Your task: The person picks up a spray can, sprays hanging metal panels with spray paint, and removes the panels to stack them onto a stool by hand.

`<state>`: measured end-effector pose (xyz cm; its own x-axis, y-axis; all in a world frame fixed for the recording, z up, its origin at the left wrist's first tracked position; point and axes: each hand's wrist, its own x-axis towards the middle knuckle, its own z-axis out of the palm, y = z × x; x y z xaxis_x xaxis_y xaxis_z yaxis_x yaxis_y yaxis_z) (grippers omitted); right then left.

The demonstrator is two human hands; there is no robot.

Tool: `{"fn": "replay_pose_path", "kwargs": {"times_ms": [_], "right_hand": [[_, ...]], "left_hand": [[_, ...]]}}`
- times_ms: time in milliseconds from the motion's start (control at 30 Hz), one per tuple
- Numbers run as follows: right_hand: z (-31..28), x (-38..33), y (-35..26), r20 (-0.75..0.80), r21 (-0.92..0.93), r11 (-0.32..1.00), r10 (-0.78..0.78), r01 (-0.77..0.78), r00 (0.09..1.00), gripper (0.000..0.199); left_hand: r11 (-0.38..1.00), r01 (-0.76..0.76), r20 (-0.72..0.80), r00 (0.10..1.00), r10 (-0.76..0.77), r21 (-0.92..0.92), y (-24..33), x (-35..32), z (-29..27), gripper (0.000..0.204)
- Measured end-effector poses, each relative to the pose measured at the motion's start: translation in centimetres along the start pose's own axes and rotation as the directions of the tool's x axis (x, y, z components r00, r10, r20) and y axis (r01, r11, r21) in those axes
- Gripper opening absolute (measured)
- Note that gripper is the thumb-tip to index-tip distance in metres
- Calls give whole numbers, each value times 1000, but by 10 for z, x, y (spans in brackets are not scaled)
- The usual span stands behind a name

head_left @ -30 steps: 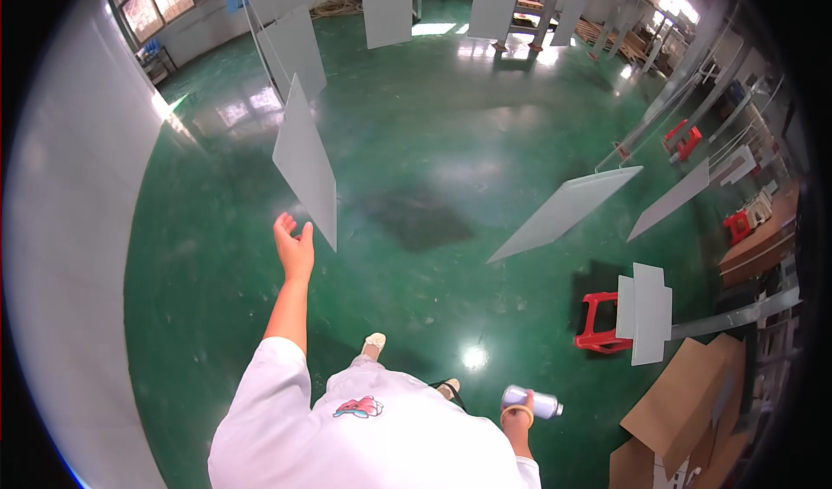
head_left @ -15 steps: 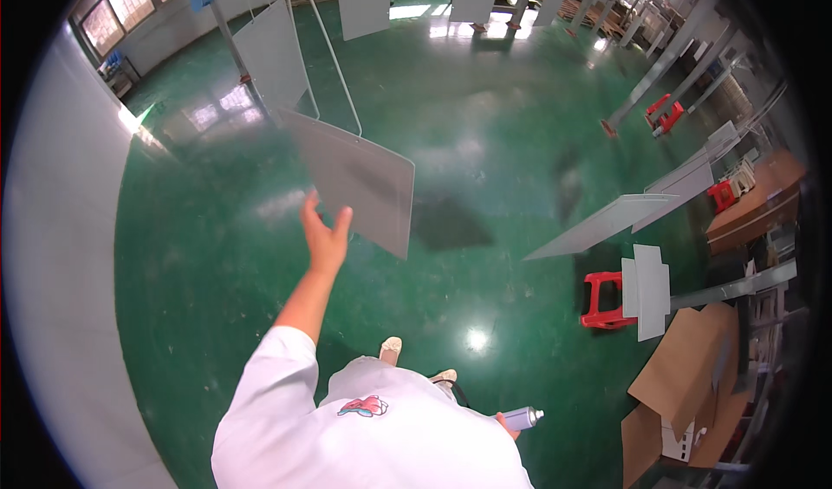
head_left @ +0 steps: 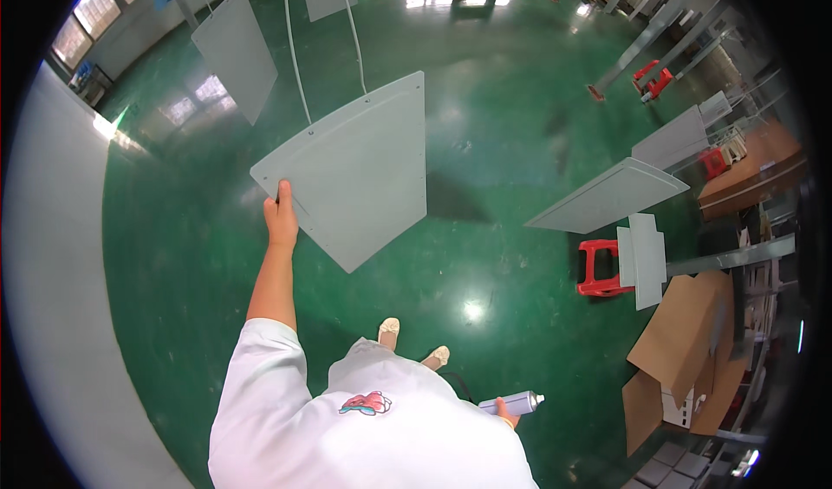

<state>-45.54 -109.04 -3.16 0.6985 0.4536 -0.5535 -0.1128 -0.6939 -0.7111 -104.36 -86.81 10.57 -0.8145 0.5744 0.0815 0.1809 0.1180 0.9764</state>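
A light grey flat panel [head_left: 360,173] with small holes along its edges hangs in front of me from two thin white hooks [head_left: 357,47]. My left hand [head_left: 282,218] grips its left edge, the thumb on the near face and the fingers mostly hidden behind. Low at my right side, my right hand [head_left: 510,414] is wrapped round a pale spray can [head_left: 517,401], whose white nozzle points right. Part of that hand is hidden by the can and my white shirt.
More grey panels [head_left: 234,56] hang beyond on the left, and another panel [head_left: 611,196] hangs at the right. Below it stands a red stool [head_left: 598,268] beside small grey plates [head_left: 643,262]. An open cardboard box [head_left: 680,333] is at the right. A white wall [head_left: 61,272] bounds the left.
The panel has turned so its broad face is toward me. My left hand has moved up and left and taken hold of its edge. More of the spray can shows.
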Motion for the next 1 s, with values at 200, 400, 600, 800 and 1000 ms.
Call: {"fn": "replay_pose_path", "kwargs": {"times_ms": [200,400,600,800,1000], "right_hand": [[0,17,-19,84,-93,993,-62,70,995,74],[-2,61,-26,166,-47,992,-104,114,981,77],[5,70,-27,210,-150,965,-182,216,961,73],[-9,75,-16,297,-232,953,-123,196,947,76],[-27,67,-9,324,-223,965,-61,139,944,77]], "left_hand": [[986,158,-65,985,-162,-58,28,-36,-20,41],[975,112,-50,991,-124,-189,43,-72,-32,42],[974,174,-7,984,-177,-146,55,-102,-39,43],[984,149,-19,988,-151,-101,56,-115,-35,45],[984,134,-11,991,-136,-119,58,-122,-33,42]]}}
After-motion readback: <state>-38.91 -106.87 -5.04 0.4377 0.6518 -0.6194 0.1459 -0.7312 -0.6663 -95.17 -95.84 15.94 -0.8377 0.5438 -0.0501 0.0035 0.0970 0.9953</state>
